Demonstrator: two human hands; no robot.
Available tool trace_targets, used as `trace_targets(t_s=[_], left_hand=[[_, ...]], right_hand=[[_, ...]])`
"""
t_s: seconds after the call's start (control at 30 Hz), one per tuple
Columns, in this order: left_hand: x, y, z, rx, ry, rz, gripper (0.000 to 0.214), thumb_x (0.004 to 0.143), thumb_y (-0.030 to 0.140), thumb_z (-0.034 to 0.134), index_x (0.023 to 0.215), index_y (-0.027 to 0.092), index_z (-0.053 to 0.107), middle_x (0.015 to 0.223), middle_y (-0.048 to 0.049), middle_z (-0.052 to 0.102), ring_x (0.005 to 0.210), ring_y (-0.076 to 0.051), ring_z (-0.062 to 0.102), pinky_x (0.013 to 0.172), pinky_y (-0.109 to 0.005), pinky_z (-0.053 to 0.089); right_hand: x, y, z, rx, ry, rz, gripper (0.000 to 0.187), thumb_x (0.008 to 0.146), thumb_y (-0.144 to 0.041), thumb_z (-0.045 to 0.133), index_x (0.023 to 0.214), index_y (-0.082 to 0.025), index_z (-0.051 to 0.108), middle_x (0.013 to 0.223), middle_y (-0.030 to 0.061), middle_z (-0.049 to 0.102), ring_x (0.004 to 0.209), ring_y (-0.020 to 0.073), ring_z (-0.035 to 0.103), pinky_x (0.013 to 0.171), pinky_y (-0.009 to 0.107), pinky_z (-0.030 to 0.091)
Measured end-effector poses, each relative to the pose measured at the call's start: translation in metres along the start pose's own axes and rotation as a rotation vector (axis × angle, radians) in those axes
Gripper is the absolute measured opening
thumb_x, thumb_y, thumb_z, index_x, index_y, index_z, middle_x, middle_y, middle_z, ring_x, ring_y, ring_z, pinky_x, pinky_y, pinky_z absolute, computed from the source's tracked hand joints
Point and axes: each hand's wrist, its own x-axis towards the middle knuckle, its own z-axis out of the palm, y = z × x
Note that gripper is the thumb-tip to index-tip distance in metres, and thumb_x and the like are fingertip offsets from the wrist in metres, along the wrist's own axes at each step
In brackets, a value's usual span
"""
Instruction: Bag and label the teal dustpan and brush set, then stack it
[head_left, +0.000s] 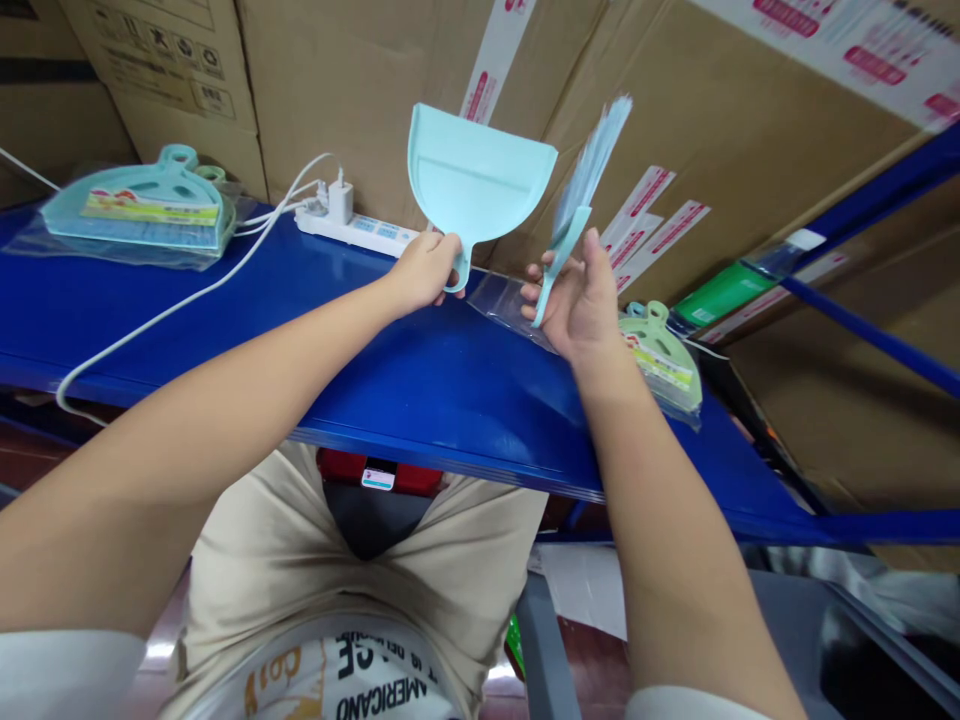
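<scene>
A light-blue dustpan (484, 175) is held up by its handle in my left hand (427, 270), with its wide edge pointing away from me. To the right of it, my right hand (581, 300) has a small hand brush (570, 235) by the handle, bristles upward and tilted right. The thumb rests along one side and the fingers lie behind the handle. Dustpan and brush are apart, both raised above the blue shelf (450, 390). A clear plastic bag (510, 305) lies on the shelf beneath and between my hands.
Bagged dustpan sets lie on the left (142, 205) and right (664, 355) of the shelf. A white power strip (360, 230) with plugs and cables stands at the back, before large cardboard boxes (337, 90). A green-labelled bottle (739, 285) lies at the right by a blue frame bar.
</scene>
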Motion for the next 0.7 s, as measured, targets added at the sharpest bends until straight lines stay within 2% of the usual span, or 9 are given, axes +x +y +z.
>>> trace_targets(t_s=[0.1, 0.27, 0.4, 0.5, 0.7], left_hand=[[-0.001, 0.000, 0.000, 0.032, -0.003, 0.004, 0.042, 0.105, 0.019, 0.034, 0.083, 0.014, 0.070, 0.065, 0.0011, 0.059, 0.048, -0.008, 0.047, 0.060, -0.024, 0.040], [0.000, 0.000, 0.000, 0.077, 0.024, 0.000, 0.042, 0.107, 0.024, 0.036, 0.089, 0.014, 0.073, 0.070, -0.0009, 0.062, 0.057, -0.011, 0.060, 0.067, -0.026, 0.047], [0.003, -0.005, 0.001, 0.065, 0.030, -0.017, 0.037, 0.106, 0.024, 0.040, 0.097, 0.013, 0.074, 0.074, -0.0048, 0.069, 0.065, -0.015, 0.065, 0.071, -0.028, 0.055], [0.005, -0.008, 0.001, 0.047, 0.039, -0.017, 0.035, 0.104, 0.025, 0.041, 0.101, 0.014, 0.074, 0.079, -0.0068, 0.075, 0.072, -0.017, 0.070, 0.075, -0.029, 0.059], [0.007, -0.010, 0.001, 0.023, 0.028, 0.009, 0.036, 0.104, 0.023, 0.041, 0.089, 0.014, 0.072, 0.084, -0.0095, 0.078, 0.067, -0.017, 0.070, 0.078, -0.035, 0.062]], right_hand=[[0.000, -0.005, -0.001, 0.011, 0.010, 0.000, 0.088, 0.077, -0.108, 0.039, 0.106, -0.030, 0.067, 0.091, 0.0066, 0.063, 0.076, 0.0226, 0.064, 0.057, 0.033, 0.046], [-0.008, -0.020, 0.002, 0.048, -0.019, 0.070, 0.077, 0.080, -0.101, 0.051, 0.105, -0.031, 0.067, 0.086, 0.0033, 0.059, 0.071, 0.0194, 0.062, 0.054, 0.030, 0.041], [-0.012, -0.020, 0.006, 0.154, -0.051, 0.119, 0.057, 0.080, -0.080, 0.078, 0.100, -0.028, 0.062, 0.087, -0.0006, 0.060, 0.061, 0.0116, 0.050, 0.046, 0.024, 0.031], [-0.009, -0.015, 0.007, 0.178, -0.015, 0.133, 0.052, 0.075, -0.063, 0.091, 0.096, -0.027, 0.059, 0.087, -0.0029, 0.059, 0.057, 0.0077, 0.044, 0.043, 0.020, 0.027], [0.001, -0.003, 0.004, -0.009, 0.120, 0.101, 0.043, 0.085, -0.059, 0.084, 0.103, -0.025, 0.065, 0.092, 0.0010, 0.063, 0.063, 0.0100, 0.055, 0.041, 0.019, 0.034]])
